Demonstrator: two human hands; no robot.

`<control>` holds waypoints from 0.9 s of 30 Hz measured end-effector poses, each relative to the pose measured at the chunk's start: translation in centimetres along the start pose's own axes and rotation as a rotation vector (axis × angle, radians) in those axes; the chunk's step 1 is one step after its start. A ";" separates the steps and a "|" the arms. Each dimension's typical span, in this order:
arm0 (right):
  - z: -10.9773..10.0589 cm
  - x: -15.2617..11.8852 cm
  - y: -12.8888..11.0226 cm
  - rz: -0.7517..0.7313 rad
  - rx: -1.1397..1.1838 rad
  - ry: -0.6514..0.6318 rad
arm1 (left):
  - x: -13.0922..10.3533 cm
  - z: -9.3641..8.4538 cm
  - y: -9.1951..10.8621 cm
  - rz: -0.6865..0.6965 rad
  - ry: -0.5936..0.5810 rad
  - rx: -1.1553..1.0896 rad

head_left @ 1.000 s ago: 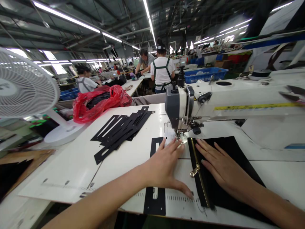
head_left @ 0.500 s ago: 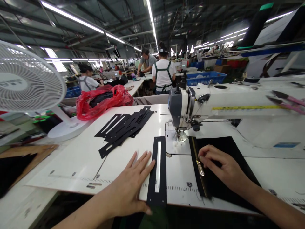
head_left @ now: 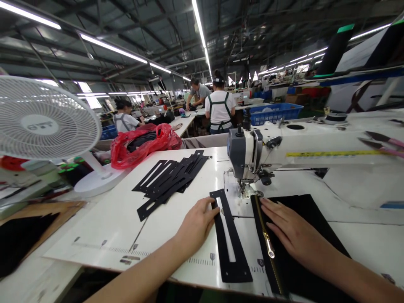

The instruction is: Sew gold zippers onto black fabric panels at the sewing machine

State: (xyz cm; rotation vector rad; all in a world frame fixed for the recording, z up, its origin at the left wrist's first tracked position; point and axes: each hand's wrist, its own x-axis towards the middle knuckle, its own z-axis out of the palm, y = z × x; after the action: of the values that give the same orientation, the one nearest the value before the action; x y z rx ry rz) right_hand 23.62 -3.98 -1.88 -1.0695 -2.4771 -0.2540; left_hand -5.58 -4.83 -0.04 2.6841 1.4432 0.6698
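My left hand (head_left: 195, 221) pinches the upper left edge of a black strip (head_left: 235, 271) with a long slot cut through it. The strip lies at a slant on the white table, just left of a black fabric panel (head_left: 304, 206). Along that panel's left edge runs a zipper (head_left: 262, 223) with brass-coloured teeth and a shiny pull (head_left: 270, 249). Flat on the panel, fingers stretched toward the zipper's top end, rests my right hand (head_left: 292, 233). The sewing machine's needle and presser foot area (head_left: 246, 189) is just beyond both hands.
Several slotted black strips (head_left: 170, 179) lie in a loose pile on the left. Behind them is a red plastic bag (head_left: 139, 147), beside a white fan (head_left: 47, 122). The sewing machine (head_left: 243, 147) stands at the right, scissors (head_left: 383, 141) on its arm. Co-workers (head_left: 219, 107) work farther back.
My left hand has moved up and right and closed on the strip, whose top has turned leftward. My right hand has shifted from a pinch by the zipper pull to lying flat near the zipper's top.
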 end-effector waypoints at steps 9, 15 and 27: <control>0.8 1.4 -2.2 -0.051 0.055 0.038 | 2.0 0.6 2.9 0.316 0.282 -0.111; 0.7 1.2 -2.0 -0.090 0.052 0.055 | 4.3 3.3 5.0 0.267 0.108 -0.023; 1.4 0.9 -3.0 0.057 0.077 0.018 | 3.8 3.5 3.1 0.380 0.046 -0.015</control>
State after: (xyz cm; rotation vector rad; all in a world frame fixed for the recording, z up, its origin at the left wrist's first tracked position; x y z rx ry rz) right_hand 20.44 -5.04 -2.69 -1.0990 -2.4160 -0.1496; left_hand 0.05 -2.92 -1.21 2.9762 0.9327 0.7572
